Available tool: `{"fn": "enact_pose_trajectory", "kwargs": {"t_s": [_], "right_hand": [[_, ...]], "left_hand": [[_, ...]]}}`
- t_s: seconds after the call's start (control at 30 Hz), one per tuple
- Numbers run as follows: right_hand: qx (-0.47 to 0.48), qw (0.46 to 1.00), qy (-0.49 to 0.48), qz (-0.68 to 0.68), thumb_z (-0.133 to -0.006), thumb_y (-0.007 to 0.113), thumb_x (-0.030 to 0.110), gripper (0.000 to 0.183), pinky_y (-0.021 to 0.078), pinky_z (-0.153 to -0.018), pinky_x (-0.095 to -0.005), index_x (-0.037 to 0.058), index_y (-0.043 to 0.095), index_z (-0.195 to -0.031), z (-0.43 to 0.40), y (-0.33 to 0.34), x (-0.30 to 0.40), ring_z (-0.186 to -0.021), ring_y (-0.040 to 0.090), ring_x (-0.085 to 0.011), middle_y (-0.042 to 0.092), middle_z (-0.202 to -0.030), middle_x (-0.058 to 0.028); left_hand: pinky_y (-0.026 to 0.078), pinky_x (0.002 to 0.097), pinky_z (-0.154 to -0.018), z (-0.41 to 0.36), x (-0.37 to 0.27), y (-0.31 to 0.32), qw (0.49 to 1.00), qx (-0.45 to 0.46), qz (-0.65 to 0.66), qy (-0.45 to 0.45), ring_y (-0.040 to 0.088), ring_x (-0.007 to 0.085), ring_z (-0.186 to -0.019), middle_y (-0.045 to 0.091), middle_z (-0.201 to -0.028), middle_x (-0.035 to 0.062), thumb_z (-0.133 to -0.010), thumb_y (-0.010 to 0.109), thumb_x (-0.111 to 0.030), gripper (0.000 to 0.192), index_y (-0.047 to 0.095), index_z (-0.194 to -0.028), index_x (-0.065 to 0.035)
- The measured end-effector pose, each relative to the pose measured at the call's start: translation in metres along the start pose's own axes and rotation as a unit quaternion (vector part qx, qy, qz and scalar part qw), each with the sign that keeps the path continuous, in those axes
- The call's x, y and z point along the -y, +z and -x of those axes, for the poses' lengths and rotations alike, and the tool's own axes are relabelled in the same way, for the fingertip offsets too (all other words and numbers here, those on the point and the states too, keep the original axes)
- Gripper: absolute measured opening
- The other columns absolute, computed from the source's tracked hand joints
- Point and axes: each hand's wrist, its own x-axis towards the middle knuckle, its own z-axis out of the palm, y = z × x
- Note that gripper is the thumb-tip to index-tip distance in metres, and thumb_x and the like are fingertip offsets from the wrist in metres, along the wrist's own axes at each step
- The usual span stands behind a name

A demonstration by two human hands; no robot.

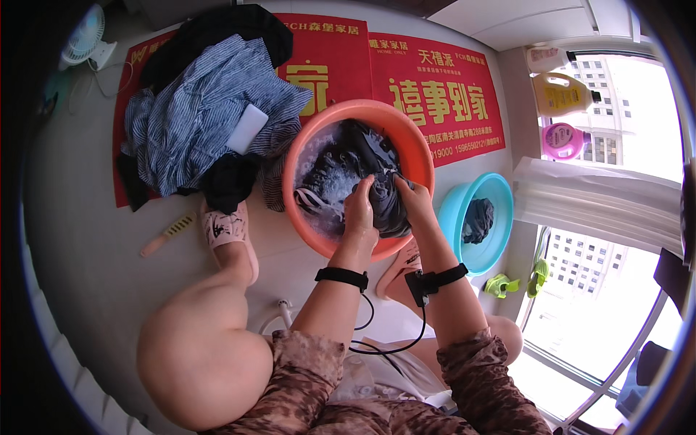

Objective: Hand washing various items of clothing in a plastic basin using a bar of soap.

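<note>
My left hand [360, 208] and my right hand [411, 199] grip a wet dark garment [386, 204] from either side, over the near right part of an orange plastic basin [427, 157]. Both hands look wet, and the fingertips are partly hidden in the cloth. Sudsy water [310, 157] and more dark soaked cloth [348, 144] fill the basin. A pale drawstring or strap [310, 200] floats by its left wall. Black straps with cables circle both my wrists.
Striped shirts [201, 109] and dark clothes lie heaped on red printed mats [462, 70], a white bar [247, 129] on top. A turquoise basin [505, 234] holding dark cloth [478, 220] stands right. A brush [168, 234] lies left. Detergent bottles [563, 95] line the windowsill; a fan [87, 41] stands far left.
</note>
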Motion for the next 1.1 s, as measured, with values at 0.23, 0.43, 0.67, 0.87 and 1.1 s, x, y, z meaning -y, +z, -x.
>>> {"fn": "enact_pose_trajectory", "kwargs": {"t_s": [0.23, 0.43, 0.67, 0.87, 1.1], "right_hand": [[0.234, 0.841, 0.119, -0.473, -0.099, 0.055, 0.035, 0.055, 0.0463, -0.099, -0.0353, -0.009, 0.05, -0.13, 0.052, -0.032, -0.005, -0.112, 0.061, -0.0243, 0.062, -0.124, -0.0178], [0.046, 0.945, -0.005, -0.325, -0.08, 0.066, -0.005, 0.043, 0.0531, -0.086, -0.0323, -0.0065, 0.052, -0.121, 0.028, -0.028, -0.038, -0.093, 0.066, -0.0215, 0.065, -0.11, -0.0109], [-0.109, 0.96, -0.238, 0.095, -0.071, 0.065, -0.007, 0.078, 0.0443, -0.099, -0.0401, 0.0211, 0.041, -0.141, 0.024, 0.029, -0.032, -0.124, 0.049, -0.0356, 0.044, -0.139, -0.019], [0.047, 0.853, -0.234, 0.463, -0.074, 0.072, 0.026, 0.087, 0.0359, -0.102, -0.0588, 0.0376, 0.03, -0.149, 0.013, 0.097, -0.058, -0.135, 0.032, -0.0468, 0.015, -0.16, -0.0131], [0.158, 0.844, -0.12, 0.499, -0.076, 0.071, 0.028, 0.07, 0.0417, -0.101, -0.0569, 0.0269, 0.046, -0.141, -0.026, 0.09, -0.039, -0.134, 0.034, -0.0412, 0.026, -0.155, -0.007]], "left_hand": [[0.048, 0.0377, -0.096, -0.018, -0.026, -0.038, 0.971, 0.193, 0.13, 0.046, 0.056, 0.024, -0.115, 0.051, -0.132, 0.0124, -0.089, 0.068, -0.021, 0.054, 0.044, -0.136, -0.0082], [0.042, 0.0316, -0.103, -0.016, -0.031, -0.031, 0.973, -0.019, -0.08, 0.215, 0.049, 0.0272, -0.126, 0.046, -0.139, 0.0135, -0.063, 0.033, 0.022, 0.09, 0.035, -0.147, -0.0088], [0.033, 0.0437, -0.111, -0.039, -0.005, -0.065, 0.819, -0.11, -0.432, 0.361, 0.045, 0.0395, -0.126, 0.048, -0.128, 0.025, -0.07, 0.041, 0.014, 0.067, 0.058, -0.13, -0.0096], [0.036, 0.0331, -0.107, -0.054, 0.028, -0.11, 0.874, -0.108, -0.464, 0.1, 0.045, 0.0257, -0.131, 0.043, -0.146, 0.017, -0.075, 0.051, 0.012, 0.076, 0.04, -0.146, -0.0083], [0.042, 0.0283, -0.095, -0.055, 0.017, -0.11, 0.906, -0.11, -0.401, 0.077, 0.055, 0.0204, -0.114, 0.054, -0.132, 0.0129, -0.076, 0.055, 0.009, 0.068, 0.045, -0.142, -0.005]]}}
